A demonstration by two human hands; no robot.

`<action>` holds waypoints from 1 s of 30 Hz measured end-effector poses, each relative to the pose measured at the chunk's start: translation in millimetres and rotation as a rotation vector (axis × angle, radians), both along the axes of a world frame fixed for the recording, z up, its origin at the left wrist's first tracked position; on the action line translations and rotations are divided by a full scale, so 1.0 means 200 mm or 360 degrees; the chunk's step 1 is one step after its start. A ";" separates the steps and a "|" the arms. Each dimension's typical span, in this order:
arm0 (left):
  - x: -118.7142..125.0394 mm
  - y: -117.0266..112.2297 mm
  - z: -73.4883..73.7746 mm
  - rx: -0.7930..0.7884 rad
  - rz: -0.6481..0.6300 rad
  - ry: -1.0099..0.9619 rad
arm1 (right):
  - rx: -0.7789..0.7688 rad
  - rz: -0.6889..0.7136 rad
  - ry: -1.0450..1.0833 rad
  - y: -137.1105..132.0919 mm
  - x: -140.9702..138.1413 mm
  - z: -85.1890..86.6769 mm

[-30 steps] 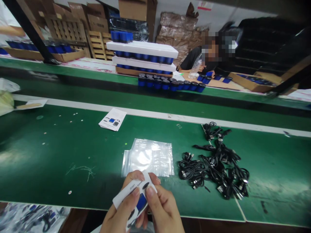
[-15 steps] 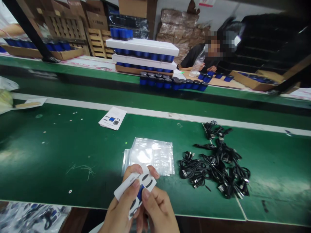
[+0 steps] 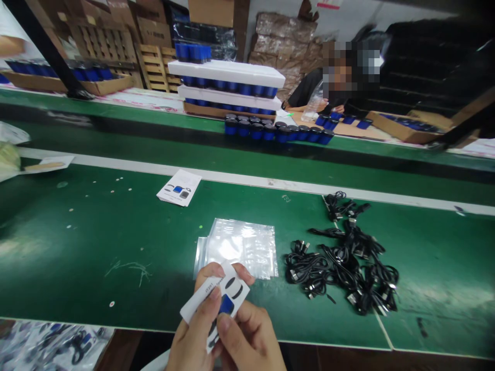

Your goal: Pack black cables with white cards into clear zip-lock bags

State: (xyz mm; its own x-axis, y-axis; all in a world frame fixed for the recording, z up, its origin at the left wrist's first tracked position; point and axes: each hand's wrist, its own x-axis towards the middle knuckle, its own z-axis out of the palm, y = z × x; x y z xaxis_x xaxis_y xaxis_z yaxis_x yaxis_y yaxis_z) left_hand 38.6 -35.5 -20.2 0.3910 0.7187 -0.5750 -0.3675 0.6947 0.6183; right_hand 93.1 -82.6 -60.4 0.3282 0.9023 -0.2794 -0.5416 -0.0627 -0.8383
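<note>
A small white printed leaflet (image 3: pixel 235 288) with black and blue pictures is held in front of me, tilted, above the near edge of the green table. My left hand (image 3: pixel 199 324) pinches its left side, thumb on the printed face. On the lower right, my right hand (image 3: pixel 247 330) presses it with the thumb, fingers curled behind. What lies behind the leaflet is hidden. Just beyond my hands lies a pile of clear plastic bags (image 3: pixel 242 247). Farther back sits a stack of similar leaflets (image 3: pixel 180 188).
Several bundled black cables (image 3: pixel 344 257) lie to the right. Filled bags (image 3: pixel 54 345) sit below the table edge at lower left. Across a green conveyor (image 3: pixel 147 139) stand blue jars with black tops (image 3: pixel 270 131) and stacked white trays (image 3: pixel 228 74). A person (image 3: pixel 309 95) works behind.
My right thumb has slid down and left on the leaflet, uncovering more of the blue picture. On the far side, the row of blue jars has shifted slightly right.
</note>
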 end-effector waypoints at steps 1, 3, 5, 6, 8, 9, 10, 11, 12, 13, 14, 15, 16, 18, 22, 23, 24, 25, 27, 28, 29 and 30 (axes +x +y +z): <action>0.00 0.00 0.00 0.0007 -0.0004 -0.0001 | -0.0004 -0.0025 -0.0014 0.00 0.00 -0.01; 0.00 0.01 0.00 0.0044 -0.0058 -0.0030 | -0.0060 -0.0082 -0.0052 -0.01 0.01 -0.01; 0.00 0.02 0.00 0.0117 -0.0155 -0.0110 | -0.0139 -0.0078 -0.0062 -0.01 0.03 0.01; -0.01 0.03 0.00 0.0148 -0.0205 -0.0170 | -0.0163 -0.0036 -0.0056 -0.01 0.04 0.02; -0.02 0.05 0.00 0.0154 -0.0282 -0.0270 | -0.0183 0.0088 -0.0031 -0.01 0.06 0.05; -0.03 0.06 0.00 0.0127 -0.0285 -0.0292 | -0.0184 0.0151 -0.0018 0.00 0.07 0.07; -0.03 0.06 0.00 0.0097 -0.0263 -0.0293 | -0.0183 0.0199 -0.0009 0.00 0.07 0.08; -0.04 0.07 -0.01 0.0076 -0.0231 -0.0279 | -0.0187 0.0231 -0.0004 0.01 0.07 0.09; -0.04 0.07 -0.01 0.0067 -0.0188 -0.0254 | -0.0192 0.0248 -0.0005 0.01 0.07 0.09; -0.04 0.07 -0.02 0.0069 -0.0145 -0.0228 | -0.0196 0.0255 -0.0011 0.01 0.06 0.09; -0.04 0.06 -0.02 0.0082 -0.0117 -0.0205 | -0.0195 0.0253 -0.0025 0.01 0.05 0.09; -0.04 0.06 -0.02 0.0097 -0.0112 -0.0176 | -0.0191 0.0250 -0.0039 0.01 0.05 0.09; -0.03 0.06 -0.02 0.0105 -0.0125 -0.0144 | -0.0190 0.0253 -0.0041 0.01 0.04 0.08; -0.02 0.05 -0.01 0.0109 -0.0174 -0.0066 | -0.0198 0.0291 -0.0030 0.01 0.04 0.08; -0.01 0.04 -0.01 0.0143 -0.0191 0.0107 | -0.0172 0.0360 -0.0055 0.01 0.06 0.08; -0.01 0.04 -0.01 0.0152 -0.0167 0.0132 | -0.0167 0.0357 -0.0055 0.02 0.06 0.08; 0.00 0.04 -0.01 0.0155 -0.0149 0.0152 | -0.0166 0.0354 -0.0041 0.02 0.06 0.08; 0.00 0.05 0.00 0.0152 -0.0134 0.0164 | -0.0161 0.0358 -0.0020 0.02 0.06 0.07; 0.00 0.05 0.01 0.0132 -0.0105 0.0178 | -0.0124 0.0375 0.0015 0.03 0.05 0.06; 0.00 0.06 0.01 0.0118 -0.0089 0.0186 | -0.0095 0.0378 0.0026 0.03 0.04 0.06; 0.00 0.06 0.02 0.0107 -0.0070 0.0194 | -0.0068 0.0373 0.0040 0.03 0.03 0.05; 0.00 0.06 0.03 0.0103 -0.0057 0.0200 | -0.0044 0.0356 0.0054 0.02 0.02 0.04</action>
State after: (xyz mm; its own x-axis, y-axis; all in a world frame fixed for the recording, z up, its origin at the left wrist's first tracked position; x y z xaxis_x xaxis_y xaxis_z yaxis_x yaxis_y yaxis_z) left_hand 39.6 -24.3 -14.7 0.3449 0.7426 -0.5741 -0.2601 0.6633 0.7017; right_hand 98.0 -77.9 -53.1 0.1104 0.9435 -0.3126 -0.5397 -0.2072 -0.8160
